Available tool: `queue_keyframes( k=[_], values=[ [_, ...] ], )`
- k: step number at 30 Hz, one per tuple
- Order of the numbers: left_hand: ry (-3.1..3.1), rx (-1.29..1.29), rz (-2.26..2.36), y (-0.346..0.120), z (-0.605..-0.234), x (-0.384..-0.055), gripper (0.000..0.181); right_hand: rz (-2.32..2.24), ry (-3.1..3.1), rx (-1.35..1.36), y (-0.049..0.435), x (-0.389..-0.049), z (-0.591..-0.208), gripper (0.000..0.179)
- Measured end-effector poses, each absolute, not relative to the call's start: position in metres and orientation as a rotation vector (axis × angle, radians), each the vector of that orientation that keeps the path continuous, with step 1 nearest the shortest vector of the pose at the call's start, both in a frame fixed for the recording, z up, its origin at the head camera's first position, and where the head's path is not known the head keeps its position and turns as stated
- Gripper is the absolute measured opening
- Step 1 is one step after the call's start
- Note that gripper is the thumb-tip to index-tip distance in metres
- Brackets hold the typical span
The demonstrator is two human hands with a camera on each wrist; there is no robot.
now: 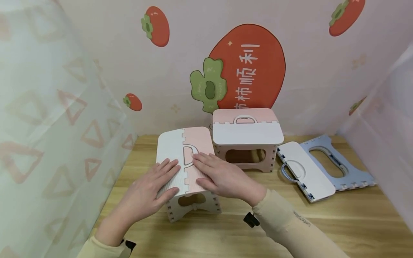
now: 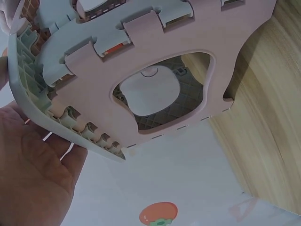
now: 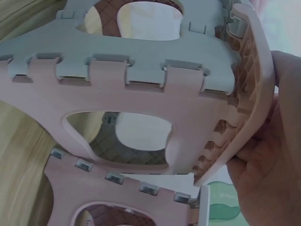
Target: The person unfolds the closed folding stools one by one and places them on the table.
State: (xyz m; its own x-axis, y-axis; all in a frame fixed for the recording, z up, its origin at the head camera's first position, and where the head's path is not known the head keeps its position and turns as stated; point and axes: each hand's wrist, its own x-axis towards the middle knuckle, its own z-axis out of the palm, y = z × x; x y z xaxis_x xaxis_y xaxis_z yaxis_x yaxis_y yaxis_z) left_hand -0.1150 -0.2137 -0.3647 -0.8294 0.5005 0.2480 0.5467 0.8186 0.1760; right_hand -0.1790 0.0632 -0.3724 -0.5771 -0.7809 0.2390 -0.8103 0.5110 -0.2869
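Note:
A folding step stool (image 1: 171, 147), half pale mint and half pink, stands unfolded at the left of the wooden table. My left hand (image 1: 145, 191) rests on the mint half of its top, fingers straight. On the pink half lies my right hand (image 1: 222, 175), its fingers stretched out near the loop handle (image 1: 188, 156). From below, the left wrist view shows the stool's pink side panel (image 2: 94, 89) and my left hand (image 2: 33, 165) along the top's edge. In the right wrist view, my right hand (image 3: 263, 155) is at the edge beside the ribbed underside.
A second pink and white stool (image 1: 248, 134) stands unfolded behind, close to the first one's right. Further right, a blue and white stool (image 1: 309, 172) lies folded flat on the table (image 1: 232, 233). A fabric backdrop (image 1: 180, 82) with persimmon prints encloses the back and sides.

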Motion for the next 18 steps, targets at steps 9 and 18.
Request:
queue_keyframes(
  k=[9, 18],
  values=[
    [-2.818, -0.835, -0.336, -0.215, -0.367, -0.113, 0.068, 0.527, -2.604, 1.424, 0.067, -0.176, -0.372, 0.064],
    [-2.833, -0.815, -0.332, -0.214, -0.365, -0.111, 0.068, 0.405, -2.401, 1.541, 0.069, -0.166, -0.372, 0.064]
  ],
)
